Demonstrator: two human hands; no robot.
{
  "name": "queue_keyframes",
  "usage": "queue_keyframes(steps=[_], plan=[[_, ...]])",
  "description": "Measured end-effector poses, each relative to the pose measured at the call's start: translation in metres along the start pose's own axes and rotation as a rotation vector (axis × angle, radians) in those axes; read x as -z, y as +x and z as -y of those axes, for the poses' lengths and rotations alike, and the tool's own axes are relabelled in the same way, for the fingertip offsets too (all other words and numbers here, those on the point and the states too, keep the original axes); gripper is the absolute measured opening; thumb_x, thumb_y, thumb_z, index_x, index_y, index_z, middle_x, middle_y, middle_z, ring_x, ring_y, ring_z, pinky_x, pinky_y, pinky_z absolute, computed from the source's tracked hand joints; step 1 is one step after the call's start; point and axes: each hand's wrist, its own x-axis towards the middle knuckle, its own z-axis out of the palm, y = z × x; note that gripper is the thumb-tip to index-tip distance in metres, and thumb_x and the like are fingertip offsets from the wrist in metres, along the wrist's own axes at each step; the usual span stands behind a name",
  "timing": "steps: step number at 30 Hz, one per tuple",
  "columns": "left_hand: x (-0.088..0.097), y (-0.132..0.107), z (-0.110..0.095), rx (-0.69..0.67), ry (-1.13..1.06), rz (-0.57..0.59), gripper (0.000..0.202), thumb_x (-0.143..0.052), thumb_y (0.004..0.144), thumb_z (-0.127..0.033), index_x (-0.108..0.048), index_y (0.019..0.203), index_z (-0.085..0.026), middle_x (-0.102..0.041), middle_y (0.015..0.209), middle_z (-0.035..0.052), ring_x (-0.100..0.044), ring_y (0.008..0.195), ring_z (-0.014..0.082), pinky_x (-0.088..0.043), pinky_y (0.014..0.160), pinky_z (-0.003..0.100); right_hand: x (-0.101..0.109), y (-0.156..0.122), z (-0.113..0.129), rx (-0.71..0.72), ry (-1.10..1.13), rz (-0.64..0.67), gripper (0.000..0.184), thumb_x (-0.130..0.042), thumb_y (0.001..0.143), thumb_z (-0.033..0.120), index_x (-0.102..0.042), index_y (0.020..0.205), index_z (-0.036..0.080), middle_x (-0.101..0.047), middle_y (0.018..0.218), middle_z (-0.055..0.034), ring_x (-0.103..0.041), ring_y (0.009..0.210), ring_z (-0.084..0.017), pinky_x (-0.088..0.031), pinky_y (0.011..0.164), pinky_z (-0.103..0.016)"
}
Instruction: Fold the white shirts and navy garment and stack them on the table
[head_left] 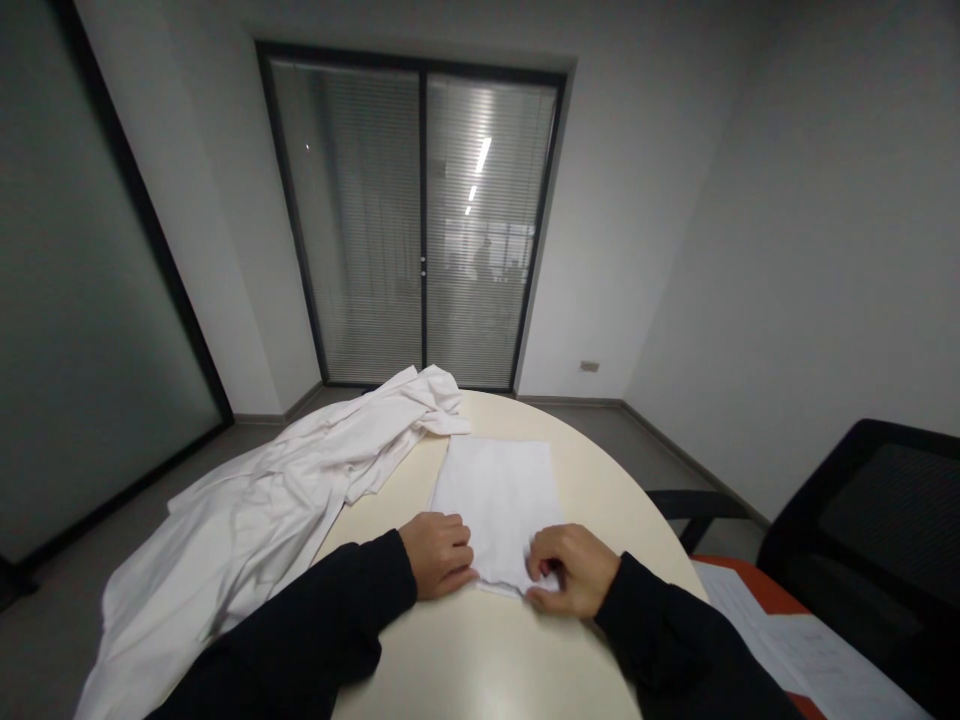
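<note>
A folded white cloth (499, 480) lies flat on the round cream table (465, 660), its near edge slightly uneven. My left hand (437, 556) rests at its near left corner, fingers pressed together and bent over the edge. At the near right corner, my right hand (574, 570) has its fingers curled toward the thumb, with the cloth's edge between them; those fingertips are slightly blurred. To the left of the folded piece, a large white crumpled cloth (277, 490) spreads over the table and hangs past its left side.
On the right stands a black mesh office chair (870, 530) with an orange seat (757, 583), on which printed papers (802, 640) lie. Beyond the table are a glass partition with blinds (420, 220), white walls and a grey floor. A frosted glass panel (82, 300) stands left.
</note>
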Motion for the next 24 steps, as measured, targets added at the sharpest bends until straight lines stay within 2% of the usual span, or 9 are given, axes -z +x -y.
queue_keyframes(steps=[3, 7, 11, 13, 16, 17, 19, 21, 24], plan=[[0.002, 0.002, -0.005, -0.017, -0.029, 0.018, 0.021, -0.052, 0.087, -0.041, -0.053, 0.082, -0.021, -0.059, 0.082, 0.0040, -0.053, 0.074, 0.0191, -0.040, 0.058, 0.033, 0.002, 0.002, 0.007, 0.042, -0.016, -0.052, 0.011, -0.066, 0.067, 0.030, -0.064, 0.072, 0.021, -0.059, 0.066, 0.0007, -0.055, 0.065, -0.015, -0.039, 0.065, -0.025], [0.007, 0.003, -0.010, -0.006, -0.079, 0.044, 0.022, -0.055, 0.084, -0.031, -0.055, 0.104, -0.022, -0.059, 0.086, 0.0037, -0.054, 0.078, 0.0198, -0.043, 0.064, 0.033, 0.001, 0.004, 0.014, 0.019, -0.029, -0.048, 0.028, -0.068, 0.063, 0.029, -0.068, 0.090, 0.022, -0.059, 0.066, 0.0018, -0.053, 0.060, -0.014, -0.038, 0.060, -0.024], [0.003, 0.008, -0.018, -0.007, -0.142, -0.038, 0.019, -0.057, 0.085, -0.037, -0.059, 0.091, -0.020, -0.059, 0.111, 0.0082, -0.054, 0.097, 0.0236, -0.046, 0.079, 0.038, 0.001, 0.005, 0.015, -0.031, 0.043, 0.019, 0.027, -0.064, 0.066, 0.025, -0.071, 0.091, 0.022, -0.062, 0.061, 0.0033, -0.054, 0.053, -0.012, -0.039, 0.056, -0.022], [-0.002, 0.014, -0.025, 0.073, -0.184, -0.099, 0.019, -0.054, 0.089, -0.036, -0.059, 0.088, -0.017, -0.060, 0.113, 0.0094, -0.054, 0.101, 0.0250, -0.046, 0.084, 0.040, 0.001, 0.006, 0.015, -0.044, 0.120, 0.049, 0.025, -0.062, 0.069, 0.024, -0.073, 0.091, 0.021, -0.063, 0.059, 0.0034, -0.056, 0.051, -0.011, -0.041, 0.056, -0.021], [-0.010, 0.021, -0.037, 0.254, -0.232, -0.134, 0.014, -0.049, 0.090, -0.024, -0.059, 0.090, -0.015, -0.062, 0.110, 0.0108, -0.055, 0.102, 0.0244, -0.049, 0.086, 0.040, 0.000, 0.007, 0.016, -0.040, 0.214, 0.071, 0.028, -0.057, 0.070, 0.017, -0.076, 0.090, 0.020, -0.064, 0.057, 0.0030, -0.055, 0.048, -0.010, -0.041, 0.054, -0.020], [-0.012, 0.022, -0.041, 0.290, -0.241, -0.136, 0.014, -0.050, 0.088, -0.021, -0.060, 0.096, -0.014, -0.060, 0.116, 0.0126, -0.054, 0.108, 0.0254, -0.049, 0.090, 0.040, 0.000, 0.007, 0.015, -0.034, 0.242, 0.078, 0.030, -0.055, 0.069, 0.014, -0.076, 0.089, 0.020, -0.064, 0.056, 0.0029, -0.053, 0.047, -0.009, -0.040, 0.052, -0.019], [-0.015, 0.023, -0.047, 0.324, -0.239, -0.121, 0.032, -0.052, 0.085, -0.019, -0.056, 0.117, -0.014, -0.051, 0.134, 0.0151, -0.047, 0.122, 0.0285, -0.044, 0.100, 0.044, -0.001, 0.007, 0.012, -0.035, 0.298, 0.078, 0.031, -0.051, 0.070, 0.012, -0.077, 0.087, 0.018, -0.063, 0.054, 0.0027, -0.051, 0.045, -0.009, -0.038, 0.049, -0.019], [-0.017, 0.020, -0.050, 0.346, -0.207, -0.076, 0.050, -0.053, 0.086, -0.022, -0.046, 0.135, -0.021, -0.039, 0.148, 0.0128, -0.037, 0.133, 0.0322, -0.037, 0.106, 0.052, 0.000, 0.008, 0.002, -0.073, 0.314, -0.018, 0.030, -0.049, 0.074, 0.013, -0.075, 0.088, 0.017, -0.062, 0.054, 0.0021, -0.050, 0.045, -0.010, -0.038, 0.049, -0.021], [-0.018, 0.015, -0.052, 0.367, -0.155, 0.000, 0.053, -0.051, 0.091, -0.034, -0.038, 0.143, -0.037, -0.034, 0.153, 0.0078, -0.033, 0.137, 0.0366, -0.032, 0.105, 0.062, 0.007, 0.011, -0.024, -0.229, 0.208, -0.395, 0.026, -0.048, 0.081, 0.019, -0.071, 0.093, 0.017, -0.065, 0.065, -0.0004, -0.053, 0.054, -0.013, -0.042, 0.056, -0.024]])
